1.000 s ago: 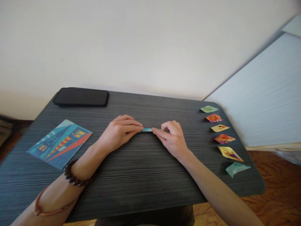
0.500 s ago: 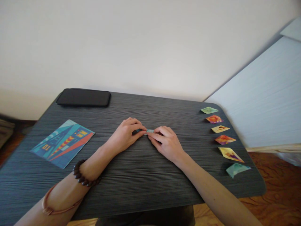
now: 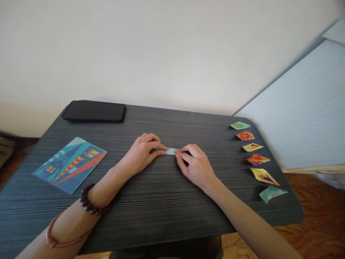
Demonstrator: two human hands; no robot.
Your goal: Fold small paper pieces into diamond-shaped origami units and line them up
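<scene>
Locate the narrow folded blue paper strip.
In the head view, the folded blue paper strip is near the middle of the dark tabletop, its ends between the fingers of the left hand and right hand.

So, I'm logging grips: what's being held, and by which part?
A small folded blue paper, its left end in the left hand, its right end in the right hand.

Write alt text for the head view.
A person's left hand and right hand hold opposite ends of a small folded blue paper at a dark table. Six folded papers line the table's right side; a patterned sheet and flat black object lie at left.
</scene>
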